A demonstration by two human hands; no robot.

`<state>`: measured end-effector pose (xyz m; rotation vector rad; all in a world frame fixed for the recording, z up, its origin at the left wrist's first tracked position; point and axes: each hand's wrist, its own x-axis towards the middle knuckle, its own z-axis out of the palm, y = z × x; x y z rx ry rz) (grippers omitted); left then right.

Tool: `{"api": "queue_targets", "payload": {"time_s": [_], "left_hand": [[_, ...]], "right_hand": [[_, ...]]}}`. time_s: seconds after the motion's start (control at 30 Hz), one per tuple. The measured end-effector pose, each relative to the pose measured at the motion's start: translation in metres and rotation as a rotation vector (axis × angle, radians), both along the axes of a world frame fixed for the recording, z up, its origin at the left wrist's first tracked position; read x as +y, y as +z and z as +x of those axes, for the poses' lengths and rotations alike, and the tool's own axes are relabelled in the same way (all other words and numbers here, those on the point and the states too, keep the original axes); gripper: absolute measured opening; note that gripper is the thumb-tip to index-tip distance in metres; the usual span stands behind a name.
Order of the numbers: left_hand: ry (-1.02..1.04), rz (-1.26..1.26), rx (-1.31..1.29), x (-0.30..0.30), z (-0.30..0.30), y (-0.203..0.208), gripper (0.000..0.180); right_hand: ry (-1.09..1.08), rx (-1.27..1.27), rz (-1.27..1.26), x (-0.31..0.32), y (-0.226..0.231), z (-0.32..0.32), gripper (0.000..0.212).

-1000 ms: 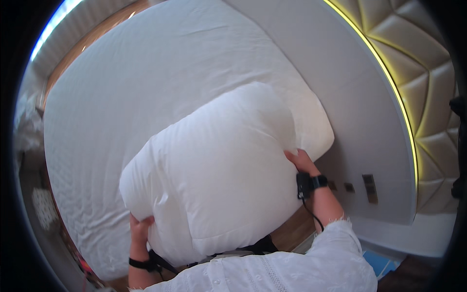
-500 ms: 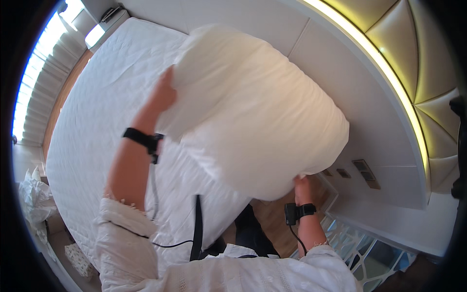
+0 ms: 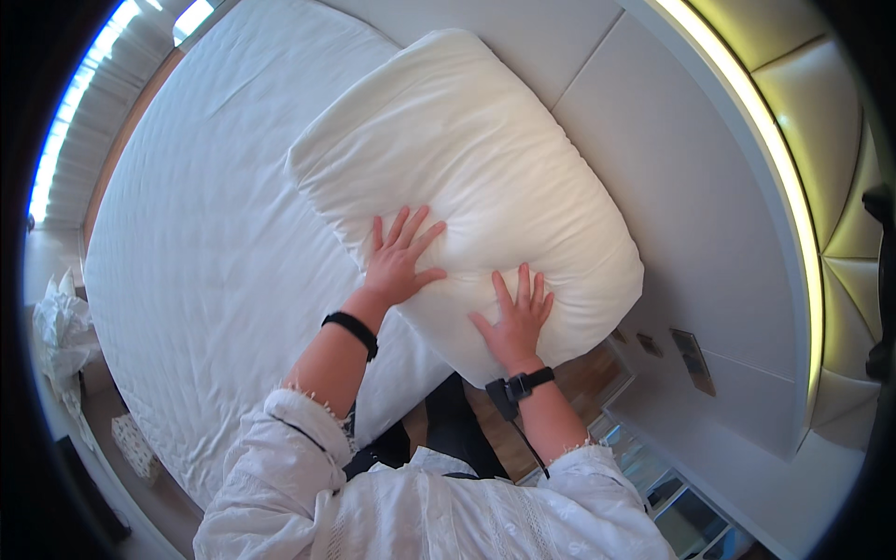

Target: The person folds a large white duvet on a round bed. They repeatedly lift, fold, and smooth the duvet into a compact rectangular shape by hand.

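Note:
A large white pillow point(image 3: 467, 149) lies at the head end of the bed, close to the headboard wall. My left hand point(image 3: 399, 261) is spread flat on the pillow's near left part, fingers apart. To its right, my right hand point(image 3: 516, 322) also presses on the pillow near its front edge, with fingers spread. Creases run across the cover around both hands. Beneath the pillow is the bed's white quilted mattress cover point(image 3: 205, 233), which stretches away to the left.
On the right stands the pale headboard wall point(image 3: 691, 205) with a lit strip and sockets point(image 3: 693, 361). A patterned box point(image 3: 135, 446) and a crumpled white bundle point(image 3: 63, 322) are at the far left. Wooden floor point(image 3: 579, 387) shows below the pillow.
Both hands have let go of the pillow's edges and now rest flat on its top. The pillow has come down onto the bed, and my left hand has moved nearer and right.

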<state>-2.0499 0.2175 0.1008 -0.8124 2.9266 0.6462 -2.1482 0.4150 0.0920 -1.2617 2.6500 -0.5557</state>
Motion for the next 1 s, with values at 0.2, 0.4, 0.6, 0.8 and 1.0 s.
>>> {"api": "queue_targets", "payload": {"time_s": [0.2,0.4,0.6,0.8,1.0], "left_hand": [[0.061,0.089,0.056,0.011,0.001,0.015,0.059],[0.010,0.468,0.758,0.078,0.081,0.098,0.032],[0.308,0.866,0.842,0.140,0.198,0.167,0.053],[0.524,0.883,0.910,0.182,0.306,0.208,0.046],[0.751,0.714,1.216,0.215,0.289,0.202,0.045]], "right_hand": [[-0.084,-0.110,-0.126,-0.026,0.006,0.003,0.062],[-0.113,-0.379,-0.679,-0.090,0.093,0.026,0.050],[0.047,-0.820,-0.941,-0.111,0.199,0.155,0.042],[0.022,-1.744,-0.828,-0.104,0.247,0.280,0.036],[0.274,-1.742,-0.832,-0.129,0.241,0.307,0.028]]}}
